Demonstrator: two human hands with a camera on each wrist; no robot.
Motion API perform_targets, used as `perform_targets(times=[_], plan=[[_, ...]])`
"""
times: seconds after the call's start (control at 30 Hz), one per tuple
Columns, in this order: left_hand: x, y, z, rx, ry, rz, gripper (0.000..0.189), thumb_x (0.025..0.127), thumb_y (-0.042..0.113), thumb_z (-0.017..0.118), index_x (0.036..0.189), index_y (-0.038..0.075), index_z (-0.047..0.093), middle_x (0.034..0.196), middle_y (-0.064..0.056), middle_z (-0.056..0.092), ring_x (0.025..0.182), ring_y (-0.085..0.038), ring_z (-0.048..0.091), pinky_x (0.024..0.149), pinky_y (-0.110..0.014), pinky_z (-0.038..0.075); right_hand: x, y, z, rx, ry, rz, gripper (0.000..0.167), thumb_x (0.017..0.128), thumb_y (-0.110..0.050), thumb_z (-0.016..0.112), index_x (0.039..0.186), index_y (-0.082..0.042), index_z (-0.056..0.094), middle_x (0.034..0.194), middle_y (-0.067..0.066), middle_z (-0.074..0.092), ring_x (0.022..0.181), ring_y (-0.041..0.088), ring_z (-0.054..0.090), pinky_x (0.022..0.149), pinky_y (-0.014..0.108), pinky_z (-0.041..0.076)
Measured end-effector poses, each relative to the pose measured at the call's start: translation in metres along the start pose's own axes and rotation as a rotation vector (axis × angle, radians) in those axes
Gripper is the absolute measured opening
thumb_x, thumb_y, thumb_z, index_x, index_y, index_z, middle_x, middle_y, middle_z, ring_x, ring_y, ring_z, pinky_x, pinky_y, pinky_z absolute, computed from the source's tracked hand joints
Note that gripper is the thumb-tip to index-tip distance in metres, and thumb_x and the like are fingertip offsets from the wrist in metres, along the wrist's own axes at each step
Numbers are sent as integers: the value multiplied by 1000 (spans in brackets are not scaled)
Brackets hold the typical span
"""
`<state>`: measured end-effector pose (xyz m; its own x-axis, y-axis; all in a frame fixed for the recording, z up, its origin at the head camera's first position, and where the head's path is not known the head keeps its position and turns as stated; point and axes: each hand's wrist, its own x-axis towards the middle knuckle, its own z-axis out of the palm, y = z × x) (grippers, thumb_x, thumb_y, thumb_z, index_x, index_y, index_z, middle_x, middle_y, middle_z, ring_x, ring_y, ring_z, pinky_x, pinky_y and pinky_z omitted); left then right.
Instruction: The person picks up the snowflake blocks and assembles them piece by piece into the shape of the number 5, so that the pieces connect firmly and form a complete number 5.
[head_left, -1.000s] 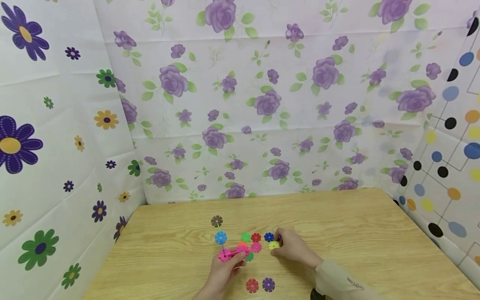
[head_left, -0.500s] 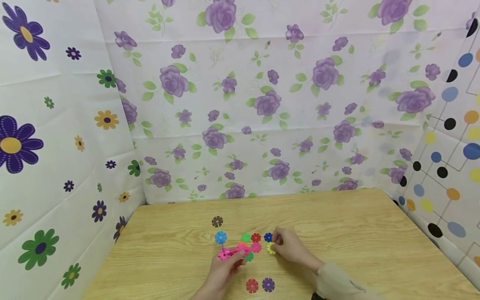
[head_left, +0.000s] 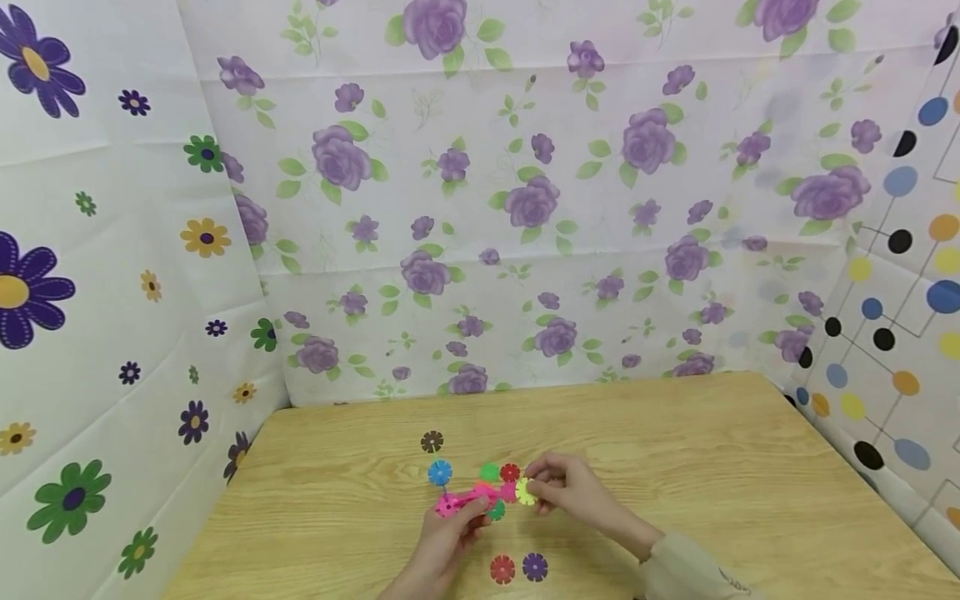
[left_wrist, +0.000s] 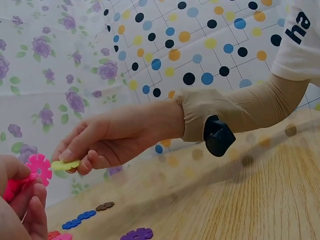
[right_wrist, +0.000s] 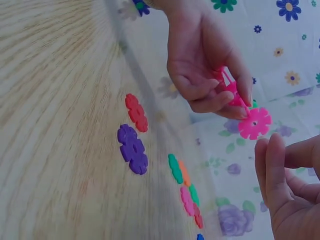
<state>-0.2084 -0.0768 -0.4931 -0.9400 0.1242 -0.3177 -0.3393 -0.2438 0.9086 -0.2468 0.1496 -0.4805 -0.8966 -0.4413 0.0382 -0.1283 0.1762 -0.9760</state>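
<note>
My left hand (head_left: 456, 533) grips a joined piece of pink notched snowflake discs (head_left: 447, 505), fingers wrapped round its middle. One pink disc (left_wrist: 40, 169) stands out past those fingers in the left wrist view. Between thumb and fingertips my right hand (head_left: 576, 493) pinches a yellow snowflake disc (head_left: 526, 491). Its edge is right at the pink disc's rim in the left wrist view (left_wrist: 65, 165). A light blue disc (head_left: 440, 472) shows just beyond the pink piece in the head view. In the right wrist view, my right fingers hide the yellow disc.
Loose discs lie on the wooden table (head_left: 675, 450): a red one (head_left: 502, 570) and a purple one (head_left: 535, 567) near me, green (head_left: 490, 472) and dark red (head_left: 510, 473) farther off, and a brown one (head_left: 432, 442) at the far left. Patterned cloth (head_left: 525, 208) surrounds the table.
My right hand has moved left, bringing the yellow disc up to the pink piece. It now covers the dark blue disc in the head view. The left hand stays nearly in place.
</note>
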Motion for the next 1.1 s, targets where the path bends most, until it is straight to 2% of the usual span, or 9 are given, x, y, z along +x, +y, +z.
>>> perform_targets(times=[0.17,0.33,0.63,0.83,1.1], plan=[[2,-2,1,-19,-16,11,18,87,19,72,102,9,71,78,5,72,73,-5,65,71,-19,52,0,-3,2,28,-13,-10,25,94,-12,62,111,7,60,89,13,67,68,12,66,64,27,59],[1,-2,2,-19,-16,11,20,86,19,73,103,9,70,79,5,72,73,-4,64,70,-18,51,0,-4,3,22,-21,-15,24,95,-11,61,112,7,61,90,14,66,67,11,65,63,27,59],[-1,-1,3,-86,-80,53,13,85,8,70,98,7,68,78,5,70,72,-4,62,70,-14,52,-1,-5,2,-8,-15,-19,22,93,-12,63,109,3,63,90,15,67,67,11,65,68,42,59],[-2,-2,5,-66,-100,78,9,86,7,70,94,8,68,82,2,73,76,-5,65,73,-14,53,-2,-5,4,-35,-23,-42,20,93,-11,64,107,3,65,89,17,67,66,11,65,67,46,58],[-3,-1,6,-67,-99,79,6,86,7,69,90,10,67,81,3,73,75,-6,66,73,-15,54,-5,-5,7,-49,-10,-107,12,93,-8,63,99,2,62,84,14,65,64,9,63,63,42,58]])
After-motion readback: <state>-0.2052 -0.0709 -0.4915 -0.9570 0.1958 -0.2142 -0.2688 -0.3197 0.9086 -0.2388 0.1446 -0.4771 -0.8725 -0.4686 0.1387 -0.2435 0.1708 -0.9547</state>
